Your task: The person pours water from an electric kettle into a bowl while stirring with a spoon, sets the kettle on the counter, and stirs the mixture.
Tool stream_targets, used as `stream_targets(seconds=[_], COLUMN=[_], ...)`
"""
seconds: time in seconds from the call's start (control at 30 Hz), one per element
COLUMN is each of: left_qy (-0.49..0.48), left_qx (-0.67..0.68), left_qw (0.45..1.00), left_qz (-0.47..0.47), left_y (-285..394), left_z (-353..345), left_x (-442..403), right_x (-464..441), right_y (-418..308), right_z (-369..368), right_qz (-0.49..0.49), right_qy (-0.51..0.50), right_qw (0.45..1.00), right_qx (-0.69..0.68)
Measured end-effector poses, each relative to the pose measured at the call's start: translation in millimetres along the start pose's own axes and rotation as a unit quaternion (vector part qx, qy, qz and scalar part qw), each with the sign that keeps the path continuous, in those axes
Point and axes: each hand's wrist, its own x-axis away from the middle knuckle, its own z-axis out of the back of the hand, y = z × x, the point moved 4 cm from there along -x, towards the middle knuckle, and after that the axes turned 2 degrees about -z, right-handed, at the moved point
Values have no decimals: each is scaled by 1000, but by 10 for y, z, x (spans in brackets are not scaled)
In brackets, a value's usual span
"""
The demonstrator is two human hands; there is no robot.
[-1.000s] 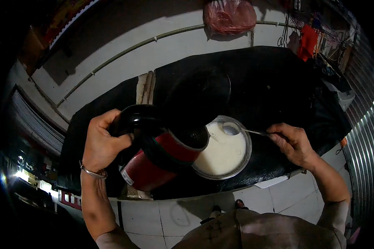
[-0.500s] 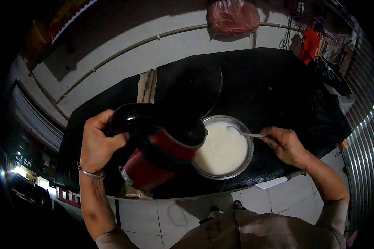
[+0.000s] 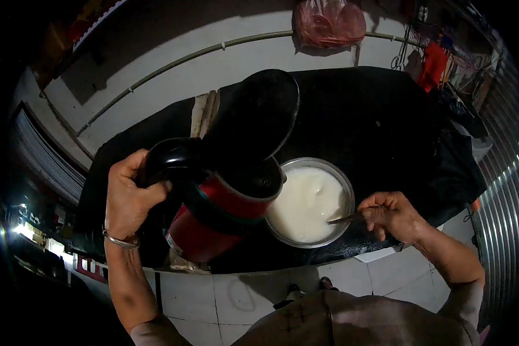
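Observation:
My left hand [image 3: 131, 193] is closed round the black handle of a red electric kettle [image 3: 205, 230]. The kettle tilts to the right with its black lid [image 3: 259, 109] swung up, its spout at the left rim of a metal bowl [image 3: 347, 196]. A pale, milky liquid [image 3: 305, 202] fills much of the bowl. Fingers of my right hand [image 3: 393, 218] pinch the handle of a spoon [image 3: 345, 219], whose bowl end is sunk in the liquid. Whether water is leaving the spout is hidden.
Black sheeting covers the table [image 3: 363, 121], with a wooden strip [image 3: 203, 115] on it behind the kettle. A red plastic bag [image 3: 330, 23] hangs on the wall above. Corrugated metal [image 3: 510, 213] stands at the right, and a tiled floor [image 3: 242, 294] lies below the front edge.
My right hand has brought the spoon from the bowl's upper right down toward its lower right. The kettle has tipped back slightly more upright, and its lid stands higher.

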Motion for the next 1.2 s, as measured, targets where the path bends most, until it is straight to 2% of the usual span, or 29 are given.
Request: stream_targets(seconds=[0.13, 0.27, 0.33, 0.37, 0.43, 0.47, 0.53, 0.57, 0.63, 0.7, 0.87, 0.93, 0.97, 1.03, 1.07, 1.13, 1.2], left_qy=[25, 73, 80, 87, 106, 124, 139, 154, 172, 189, 246, 275, 303, 306, 307, 310, 312], left_qx=[2, 11, 12, 12, 24, 36, 42, 46, 65, 84, 135, 143, 152, 169, 184, 183, 182], left_qw=[1000, 997, 997, 996, 994, 991, 989, 986, 982, 977, 960, 951, 941, 937, 934, 933, 932], left_qz=[10, 3, 13, 22, 28, 35, 38, 41, 51, 62, 19, 12, 5, 6, 7, 2, -3], left_y=[-20, -21, -75, -104, -127, -143, -213, -259, -314, -401, -546, -608, -639, -693, -715, -705, -771], left_z=[48, 88, 148, 176, 202, 227, 274, 292, 343, 394, 472, 451, 443, 383, 350, 264, 205], left_x=[40, 109, 135, 151, 184, 192, 242, 283, 327, 369, 411, 392, 380, 332, 302, 219, 140], right_x=[-73, -88, -96, -113, -136, -164, -207, -237, -264, -293, -254, -229, -199, -146, -111, -70, -48], right_y=[76, -82, -185, -193, -257, -272, -302, -280, -334, -330, -234, -130, -111, -48, -61, -47, -14], right_z=[-32, 25, 52, 57, 67, 71, 71, 69, 28, 29, 89, 155, 169, 176, 165, 114, 43], right_qz=[-21, 33, 102, 102, 184, 182, 213, 215, 279, 270, 258, 180, 180, 137, 137, 65, 34], right_qy=[26, 35, 56, 56, 76, 75, 90, 91, 96, 93, 95, 89, 90, 60, 62, 32, 29], right_qw=[990, 990, 991, 991, 979, 979, 964, 963, 930, 929, 926, 962, 962, 983, 983, 996, 999], right_qx=[-134, -133, -72, -72, 44, 45, 133, 132, 217, 236, 258, 186, 187, 107, 108, 59, 25])
